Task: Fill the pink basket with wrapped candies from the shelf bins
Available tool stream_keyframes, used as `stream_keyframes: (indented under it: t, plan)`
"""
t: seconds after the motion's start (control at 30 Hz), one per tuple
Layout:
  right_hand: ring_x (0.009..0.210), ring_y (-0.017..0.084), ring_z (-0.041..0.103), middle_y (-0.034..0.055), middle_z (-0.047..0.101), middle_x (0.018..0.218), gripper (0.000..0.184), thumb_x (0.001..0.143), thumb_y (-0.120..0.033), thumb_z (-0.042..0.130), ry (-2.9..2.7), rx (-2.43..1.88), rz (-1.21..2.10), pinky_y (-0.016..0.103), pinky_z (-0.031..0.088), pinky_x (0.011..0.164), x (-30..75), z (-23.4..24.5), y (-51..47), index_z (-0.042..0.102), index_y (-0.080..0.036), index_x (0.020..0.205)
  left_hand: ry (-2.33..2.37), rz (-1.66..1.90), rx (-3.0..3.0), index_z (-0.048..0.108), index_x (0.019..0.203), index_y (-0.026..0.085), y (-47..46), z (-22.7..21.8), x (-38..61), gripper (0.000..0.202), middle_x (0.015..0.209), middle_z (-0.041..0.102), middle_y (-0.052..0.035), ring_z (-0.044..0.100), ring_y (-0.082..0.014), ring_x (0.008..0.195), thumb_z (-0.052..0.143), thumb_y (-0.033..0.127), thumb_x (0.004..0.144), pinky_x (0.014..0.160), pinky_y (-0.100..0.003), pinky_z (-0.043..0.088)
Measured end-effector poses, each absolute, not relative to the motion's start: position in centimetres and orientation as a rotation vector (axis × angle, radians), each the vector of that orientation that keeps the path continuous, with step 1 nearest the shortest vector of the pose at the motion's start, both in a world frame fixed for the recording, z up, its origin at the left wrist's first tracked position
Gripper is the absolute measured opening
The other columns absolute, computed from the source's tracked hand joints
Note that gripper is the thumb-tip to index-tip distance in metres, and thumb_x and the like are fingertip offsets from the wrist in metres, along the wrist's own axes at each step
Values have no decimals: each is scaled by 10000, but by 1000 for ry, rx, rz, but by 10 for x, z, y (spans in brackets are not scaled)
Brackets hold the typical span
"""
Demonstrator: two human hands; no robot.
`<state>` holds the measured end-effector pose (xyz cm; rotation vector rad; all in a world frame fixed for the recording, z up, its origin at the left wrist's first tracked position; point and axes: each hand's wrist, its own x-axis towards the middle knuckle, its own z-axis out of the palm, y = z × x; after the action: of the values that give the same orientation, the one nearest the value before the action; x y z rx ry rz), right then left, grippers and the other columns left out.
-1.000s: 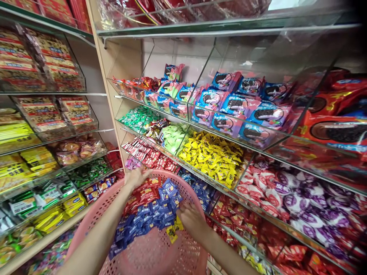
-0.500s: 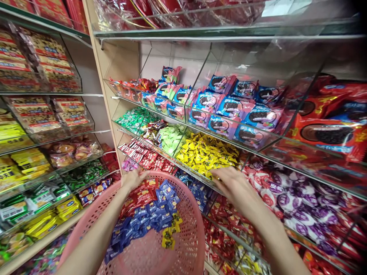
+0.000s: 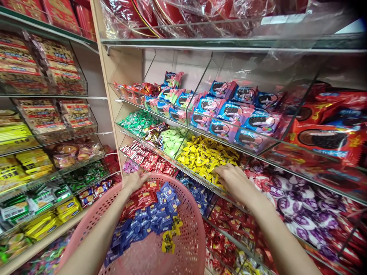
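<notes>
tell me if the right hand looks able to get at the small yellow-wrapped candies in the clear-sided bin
Yes, it seems so: the right hand is at the front edge of the small yellow-wrapped candies, and no lid or divider shows between them.

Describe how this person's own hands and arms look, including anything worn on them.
The left hand and right hand are ungloved. The left forearm and right forearm taper toward the wrists and are bare within view: no sleeve, watch, bracelet or marking is visible. Rings cannot be ruled out.
</notes>
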<state>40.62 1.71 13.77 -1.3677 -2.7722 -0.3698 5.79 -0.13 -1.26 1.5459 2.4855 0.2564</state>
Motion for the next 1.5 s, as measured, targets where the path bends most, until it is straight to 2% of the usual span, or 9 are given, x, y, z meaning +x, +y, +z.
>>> stream_keyframes:
  t: [0.23, 0.37, 0.5, 0.67, 0.8, 0.97, 1.13, 1.3, 1.5]
  plan:
    - [806, 189, 505, 56, 596, 829, 92, 823, -131, 492, -2658, -1240, -346, 285, 344, 689, 410, 144, 15, 545, -183, 768, 2485, 261, 1539, 567, 1079, 218, -2, -13, 58, 742, 1003, 674, -144, 611, -318, 968, 192, 755, 730, 801, -403, 440]
    - [879, 186, 519, 42, 588, 905, 85, 862, -234, 484, -2543, -1004, 8, 302, 388, 751, 402, 143, -9, 552, -220, 911, 2470, 274, 1556, 573, 1079, 217, -1, -14, 57, 731, 984, 682, -137, 616, -309, 959, 193, 741, 740, 797, -394, 440]
    - [894, 166, 527, 18, 594, 910, 87, 852, -197, 492, -2657, -871, 433, 286, 401, 768, 372, 95, -34, 560, -226, 896, 2485, 257, 1555, 569, 1092, 218, 0, -14, 57, 741, 985, 683, -137, 617, -309, 961, 188, 744, 737, 796, -393, 440]
    - [883, 171, 546, 19, 606, 887, 120, 749, -91, 528, -2911, -939, 602, 256, 394, 748, 342, 7, -38, 578, -178, 815, 2483, 253, 1555, 567, 1080, 211, 0, -14, 57, 730, 949, 690, -136, 625, -312, 937, 193, 739, 742, 794, -402, 443]
    - [935, 190, 536, 38, 598, 950, 163, 749, -106, 542, -2905, -971, 542, 278, 397, 784, 347, -2, -33, 572, -176, 894, 2482, 254, 1561, 557, 1095, 217, 0, -15, 56, 737, 970, 685, -142, 617, -323, 959, 192, 746, 736, 804, -418, 440]
    - [956, 173, 524, 26, 597, 980, 131, 844, -168, 490, -2723, -911, 413, 294, 399, 831, 373, 67, -30, 551, -210, 952, 2485, 233, 1552, 534, 1139, 211, 2, -15, 55, 736, 1013, 672, -156, 611, -332, 971, 193, 731, 744, 798, -423, 440]
    - [910, 186, 537, 39, 607, 933, 112, 859, -202, 485, -2593, -1055, 26, 313, 407, 794, 392, 124, 0, 553, -207, 948, 2494, 225, 1547, 549, 1110, 209, 2, -14, 56, 710, 1024, 668, -161, 609, -327, 975, 202, 717, 754, 799, -415, 436]
    - [898, 234, 548, 88, 596, 942, 159, 811, -278, 560, -2359, -1490, -342, 307, 413, 674, 377, 123, 31, 527, -178, 930, 2488, 258, 1542, 564, 1068, 210, -1, -14, 57, 701, 999, 675, -155, 610, -321, 972, 208, 723, 750, 795, -403, 433]
    - [894, 249, 533, 115, 546, 960, 176, 811, -281, 557, -2271, -1608, -510, 301, 420, 626, 361, 113, 35, 500, -167, 933, 2466, 302, 1556, 568, 1056, 211, -3, -12, 58, 707, 981, 681, -148, 609, -310, 975, 205, 733, 746, 812, -400, 426]
